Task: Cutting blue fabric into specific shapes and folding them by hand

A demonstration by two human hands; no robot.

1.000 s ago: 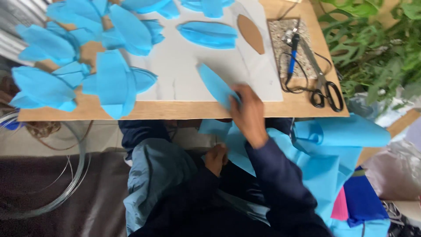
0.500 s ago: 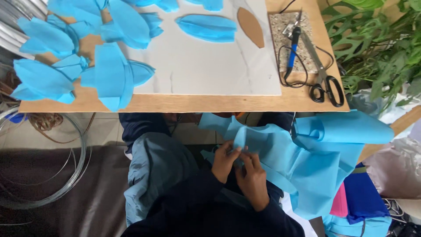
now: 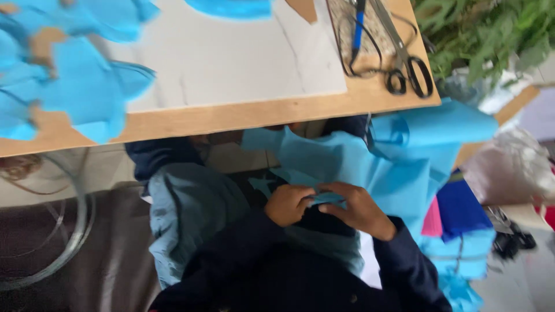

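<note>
Blue felt sheet, soft and creased, is pinched by left hand and right hand.

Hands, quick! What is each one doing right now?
Left hand: closed, pinching the blue fabric in the lap.
Right hand: closed on the same blue fabric, fingertips meeting the left hand's.

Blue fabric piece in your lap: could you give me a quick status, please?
Left hand and right hand both pinching blue fabric. Held over lap, below table edge. Nothing obstructing.
</note>
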